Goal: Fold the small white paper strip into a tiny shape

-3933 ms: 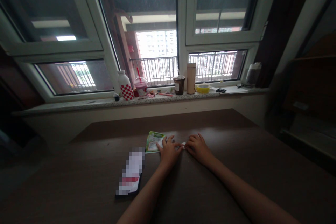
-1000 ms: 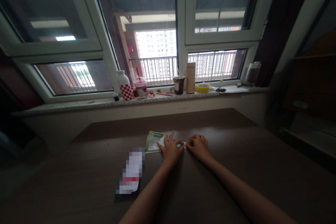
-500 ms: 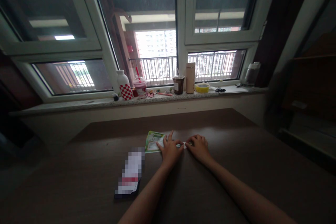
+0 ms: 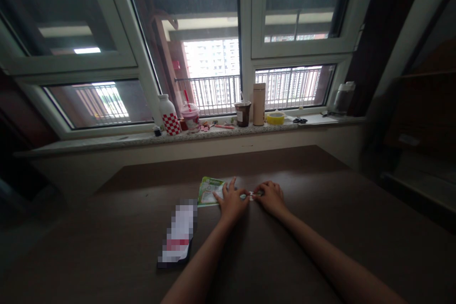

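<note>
A small white piece (image 4: 251, 195), too small to name, lies at the fingertips of both hands, low over the brown table (image 4: 306, 247). My left hand (image 4: 233, 203) pinches its left side between thumb and forefinger, the other fingers spread outward. From the right, my right hand (image 4: 272, 198) closes on the piece with fingers bent and tips together. Left of my left hand is a flat green and white packet (image 4: 208, 193), its right edge partly behind my fingers. Nearer to me on the left lies a phone (image 4: 178, 235) with a blurred-out screen.
On the window sill (image 4: 142, 141) stand a red-checked white bottle (image 4: 169, 116), a pink drink cup (image 4: 191, 118), a brown drink cup (image 4: 242, 115), a tan flask (image 4: 259, 104), yellow tape (image 4: 275, 118), scissors (image 4: 299, 120) and a clear jug (image 4: 344, 98).
My right hand's fingers have shifted slightly and bunched closer, so more of the small white piece shows. My left hand, the packet and the phone keep their places.
</note>
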Tool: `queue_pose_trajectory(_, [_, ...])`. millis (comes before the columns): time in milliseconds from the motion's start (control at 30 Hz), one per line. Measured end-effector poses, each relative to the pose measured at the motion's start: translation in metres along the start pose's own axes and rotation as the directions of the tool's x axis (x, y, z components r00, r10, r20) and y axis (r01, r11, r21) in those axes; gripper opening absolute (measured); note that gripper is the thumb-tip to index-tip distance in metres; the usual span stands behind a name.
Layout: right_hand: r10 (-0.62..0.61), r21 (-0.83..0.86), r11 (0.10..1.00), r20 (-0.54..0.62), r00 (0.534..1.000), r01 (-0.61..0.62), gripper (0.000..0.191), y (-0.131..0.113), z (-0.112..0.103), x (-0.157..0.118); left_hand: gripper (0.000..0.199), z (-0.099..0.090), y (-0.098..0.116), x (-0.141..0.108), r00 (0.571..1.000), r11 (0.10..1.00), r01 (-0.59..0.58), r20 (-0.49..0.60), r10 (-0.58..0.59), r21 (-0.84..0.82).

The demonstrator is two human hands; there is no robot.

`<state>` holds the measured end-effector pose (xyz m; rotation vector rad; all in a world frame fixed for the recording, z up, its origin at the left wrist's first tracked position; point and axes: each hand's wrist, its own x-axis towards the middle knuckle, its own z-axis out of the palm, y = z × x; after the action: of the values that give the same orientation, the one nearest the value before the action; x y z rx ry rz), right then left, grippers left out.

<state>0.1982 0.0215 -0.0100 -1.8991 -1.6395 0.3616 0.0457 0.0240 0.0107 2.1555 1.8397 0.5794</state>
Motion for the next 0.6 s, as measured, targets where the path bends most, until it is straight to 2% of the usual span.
queue_pose_trajectory(600, [0.013, -0.033, 0.999, 0.097, 0.995, -0.010, 0.018, 0.003, -0.012, 0.004, 0.020, -0.006, -0.004, -0.001, 0.998, 1.000, -0.012, 0.059, 0.010, 0.028])
